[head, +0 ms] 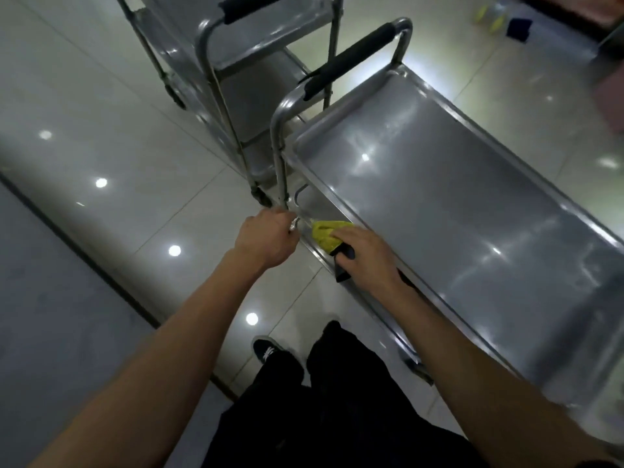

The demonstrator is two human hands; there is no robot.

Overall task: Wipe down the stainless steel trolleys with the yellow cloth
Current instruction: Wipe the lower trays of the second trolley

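The yellow cloth (pixel 325 235) lies on the lower shelf (pixel 312 214) of the near trolley (pixel 456 211), at the shelf's left corner, just below the rim of the top tray. To the far left you see the glossy tiled floor (pixel 111 136) with round light reflections on it. Your left hand (pixel 268 236) is curled around the trolley's corner upright (pixel 279 170) at the level of the lower shelf, and it holds the metal there. Beyond it, the second trolley (pixel 216 59) stands with its black-padded handle (pixel 243 6) towards you, close against the near trolley. The near trolley's own padded handle (pixel 351 57) arches above the left end of its top tray. Your right hand (pixel 364 253) rests on the cloth with the fingers bent over its near edge, pressing it on the shelf; a dark piece (pixel 342 265) shows under the palm, and you cannot tell what it is. Below the hands you see dark trousers (pixel 337 400) and one dark shoe (pixel 266 349) on the floor. To the right, the top tray runs off towards the lower right corner, bare and streaked with reflections.
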